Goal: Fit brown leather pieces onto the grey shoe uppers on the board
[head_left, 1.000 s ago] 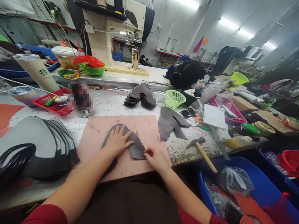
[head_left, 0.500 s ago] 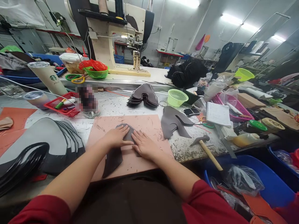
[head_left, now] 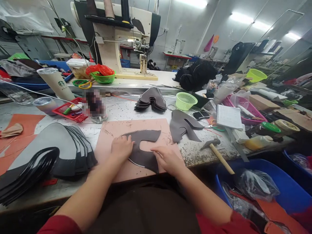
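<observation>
Fingers of my left hand (head_left: 121, 148) curl down on the left edge of the dark leather piece (head_left: 143, 146); my right hand (head_left: 167, 158) presses its near end, fingers together. That piece lies flat on the pink mat (head_left: 110, 133), with a hammer (head_left: 217, 153) off to the right on the worktable (head_left: 122, 109).

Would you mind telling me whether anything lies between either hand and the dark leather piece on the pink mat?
Nothing visible does. The left hand rests on the left end of the dark leather piece, and the right hand presses its lower right edge. The piece lies flat on the pink mat.
</observation>
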### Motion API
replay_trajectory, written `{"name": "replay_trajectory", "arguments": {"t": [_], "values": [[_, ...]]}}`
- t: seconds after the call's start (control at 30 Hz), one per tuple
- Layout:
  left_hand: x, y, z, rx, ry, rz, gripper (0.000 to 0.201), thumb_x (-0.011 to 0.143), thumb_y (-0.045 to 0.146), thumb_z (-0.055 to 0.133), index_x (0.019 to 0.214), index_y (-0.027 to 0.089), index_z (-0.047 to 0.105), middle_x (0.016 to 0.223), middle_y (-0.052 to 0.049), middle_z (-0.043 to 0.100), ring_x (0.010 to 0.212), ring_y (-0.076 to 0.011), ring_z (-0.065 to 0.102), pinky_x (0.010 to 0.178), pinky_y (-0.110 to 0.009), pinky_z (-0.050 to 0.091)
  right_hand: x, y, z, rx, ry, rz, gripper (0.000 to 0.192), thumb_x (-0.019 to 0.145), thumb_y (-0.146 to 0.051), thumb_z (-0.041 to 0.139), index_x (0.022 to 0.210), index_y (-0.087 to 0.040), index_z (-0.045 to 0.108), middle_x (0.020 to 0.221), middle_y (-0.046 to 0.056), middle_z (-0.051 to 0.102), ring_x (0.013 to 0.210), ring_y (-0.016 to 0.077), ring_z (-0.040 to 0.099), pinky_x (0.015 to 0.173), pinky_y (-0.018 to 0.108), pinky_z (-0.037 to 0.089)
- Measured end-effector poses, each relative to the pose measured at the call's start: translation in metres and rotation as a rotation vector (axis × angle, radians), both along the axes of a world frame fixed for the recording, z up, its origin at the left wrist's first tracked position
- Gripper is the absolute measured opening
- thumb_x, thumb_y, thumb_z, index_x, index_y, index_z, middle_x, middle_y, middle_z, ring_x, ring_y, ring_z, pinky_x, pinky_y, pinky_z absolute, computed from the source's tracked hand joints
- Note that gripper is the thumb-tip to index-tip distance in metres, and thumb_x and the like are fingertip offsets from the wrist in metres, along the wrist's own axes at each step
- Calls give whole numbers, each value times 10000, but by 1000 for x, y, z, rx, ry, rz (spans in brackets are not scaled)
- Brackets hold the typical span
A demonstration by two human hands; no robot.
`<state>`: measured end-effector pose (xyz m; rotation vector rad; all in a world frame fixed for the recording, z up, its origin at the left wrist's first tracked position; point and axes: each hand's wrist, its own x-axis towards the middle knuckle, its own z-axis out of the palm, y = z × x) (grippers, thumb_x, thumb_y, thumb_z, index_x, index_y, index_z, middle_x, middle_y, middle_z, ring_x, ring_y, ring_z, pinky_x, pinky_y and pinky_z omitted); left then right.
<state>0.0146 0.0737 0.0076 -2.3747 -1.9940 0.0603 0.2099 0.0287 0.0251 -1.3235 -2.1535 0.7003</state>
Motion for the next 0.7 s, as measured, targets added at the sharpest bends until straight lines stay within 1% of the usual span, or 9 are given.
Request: {"name": "replay_trajectory", "arguments": {"t": [0.07,0.13,0.2,0.27,0.33,0.4,0.53,0.63,0.7], "values": [[-2,-2,1,14,-1,-8,447,846,279,283,1193,77,480,975,-210,587,962,-326,513,763,-425,374,-29,-2,-5,46,15,87,373,838,-199,334,1163,-220,517,1171,34,563,1081,150,498,946,320,373],[-5,-3,-1,32,1,-23,445,837,251,283,1212,92,462,1068,-199,564,1048,-317,469,821,-431,365,-59,-3,-15,104,-14,180,447,852,-246,333,1291,-168,364,1336,63,392,1228,167,334,1011,347,296],[-9,-2,-6,38,6,-55,451,819,227,294,1230,112,442,1223,-155,485,1166,-283,380,927,-411,316,-81,-4,-27,145,-83,181,583,846,-372,375,1347,-110,231,1398,114,264,1292,214,184,1042,391,228],[-13,1,-13,33,-2,-74,475,805,225,304,1245,81,414,1326,-132,381,1236,-254,299,999,-373,255,-91,-5,-37,154,-153,146,714,813,-488,398,1366,-101,162,1415,148,195,1302,261,117,1046,432,190],[-15,4,-19,30,-21,-81,507,810,243,291,1251,9,380,1344,-169,337,1248,-260,283,1020,-362,227,-88,-7,-43,139,-205,108,775,791,-550,388,1367,-88,152,1414,175,176,1298,294,103,1045,454,169],[-17,5,-23,30,-30,-95,546,818,293,285,1257,-24,351,1341,-199,324,1251,-277,274,1025,-379,212,-77,-11,-46,121,-242,84,787,788,-569,369,1355,-55,186,1407,194,181,1298,302,93,1048,458,149],[-19,2,-21,-29,5,-100,706,784,482,323,1305,10,267,1380,-174,252,1276,-280,211,1030,-427,185,-48,-27,-49,94,-290,47,763,784,-557,387,1345,-65,227,1412,180,167,1302,289,83,1049,465,133],[-19,-1,-17,-93,14,-62,922,678,646,379,1330,22,192,1407,-158,169,1295,-292,135,1032,-479,142,-25,-44,-52,59,-318,6,775,771,-538,433,1346,-63,224,1409,186,159,1299,288,110,1041,459,157],[-20,-2,-16,-116,6,-61,1009,615,699,406,1336,33,172,1415,-155,129,1301,-299,92,1030,-506,106,-12,-51,-47,41,-335,6,767,761,-514,471,1333,-48,259,1398,197,186,1290,290,159,1038,444,175]]}}
